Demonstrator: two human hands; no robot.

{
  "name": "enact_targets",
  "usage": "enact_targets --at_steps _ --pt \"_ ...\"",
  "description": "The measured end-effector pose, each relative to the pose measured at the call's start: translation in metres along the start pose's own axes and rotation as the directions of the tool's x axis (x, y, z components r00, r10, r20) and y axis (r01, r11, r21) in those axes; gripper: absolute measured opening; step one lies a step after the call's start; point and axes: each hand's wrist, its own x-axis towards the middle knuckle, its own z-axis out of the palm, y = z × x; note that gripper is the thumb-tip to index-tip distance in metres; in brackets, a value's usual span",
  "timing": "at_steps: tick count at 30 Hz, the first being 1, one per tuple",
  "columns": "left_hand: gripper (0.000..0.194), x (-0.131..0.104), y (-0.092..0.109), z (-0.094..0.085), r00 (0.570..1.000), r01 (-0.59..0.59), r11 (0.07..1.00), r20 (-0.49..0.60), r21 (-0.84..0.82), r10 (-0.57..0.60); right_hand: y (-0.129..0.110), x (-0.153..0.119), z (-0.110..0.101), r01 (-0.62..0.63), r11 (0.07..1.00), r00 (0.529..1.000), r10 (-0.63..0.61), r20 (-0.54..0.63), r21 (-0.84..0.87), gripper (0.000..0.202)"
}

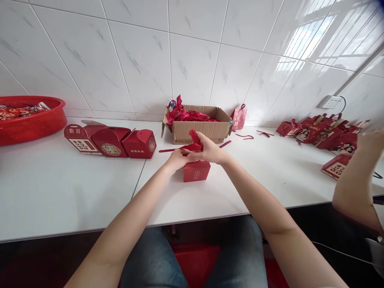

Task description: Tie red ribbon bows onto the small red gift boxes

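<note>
A small red gift box (196, 173) stands upright on the white table in front of me. Red ribbon (196, 138) rises in a loop above its top, and ribbon ends stick out to both sides. My right hand (209, 150) is closed on this ribbon from the right, thumb and fingers pinching it. From the left, my left hand (177, 159) is closed at the ribbon just over the box top. The fingers of both hands meet there and hide the spot where the ribbon crosses the box.
Behind the box, a cardboard carton (196, 132) holds red ribbon bows. Several red boxes (111, 142) stand to the left, near a red plastic basket (57, 116) of wrapped sweets. At right are finished-looking boxes (315, 132), loose ribbon pieces (265, 133) and another person's arm (357, 176).
</note>
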Motion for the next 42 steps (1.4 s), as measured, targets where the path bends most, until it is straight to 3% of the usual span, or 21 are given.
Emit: enact_targets --at_steps 3,7,10,15,21,24,28,33,36,42 --pt "0.035 0.000 0.000 0.000 1.000 0.003 1.000 0.001 -0.002 -0.003 -0.002 0.009 -0.002 0.038 0.981 0.987 -0.067 -0.149 -0.188 0.007" --pt "0.037 0.000 0.000 0.000 1.000 0.002 1.000 0.022 -0.017 -0.002 -0.018 0.029 -0.008 -0.032 0.999 0.981 0.033 -0.190 0.013 0.033" --pt "0.035 0.000 0.000 -0.001 1.000 -0.009 1.000 0.019 -0.018 0.010 -0.039 0.043 -0.015 0.010 0.978 0.975 0.038 -0.221 0.210 0.044" --pt "0.038 0.000 0.002 -0.002 1.000 0.017 1.000 0.021 -0.024 -0.016 -0.059 0.060 -0.014 0.016 0.906 0.933 0.139 -0.333 0.423 0.040" --pt "0.039 -0.001 0.001 -0.001 0.999 0.039 0.998 0.019 -0.052 -0.038 -0.054 0.068 -0.005 0.185 0.928 0.903 -0.030 -0.429 0.323 0.034" --pt "0.040 -0.003 0.002 -0.001 0.999 0.038 0.997 0.025 -0.065 -0.036 -0.060 0.068 -0.008 0.199 0.948 0.901 -0.077 -0.426 0.249 0.033" --pt "0.043 -0.004 0.005 0.000 0.999 0.033 0.997 0.018 -0.074 -0.032 -0.072 0.062 -0.015 0.139 0.914 0.930 0.011 -0.367 0.382 0.027" --pt "0.042 -0.005 0.006 0.001 0.999 0.027 0.997 0.023 -0.074 -0.025 -0.074 0.057 -0.017 0.096 0.827 0.959 0.072 -0.273 0.554 0.034" --pt "0.041 -0.004 0.004 0.000 1.000 0.020 0.997 0.020 -0.072 -0.019 -0.069 0.056 -0.016 0.146 0.870 0.948 0.014 -0.319 0.470 0.027" --pt "0.038 -0.003 0.002 -0.001 0.999 0.026 0.997 0.027 -0.077 -0.024 -0.071 0.049 -0.030 0.171 0.980 0.933 -0.129 -0.335 0.099 0.009"
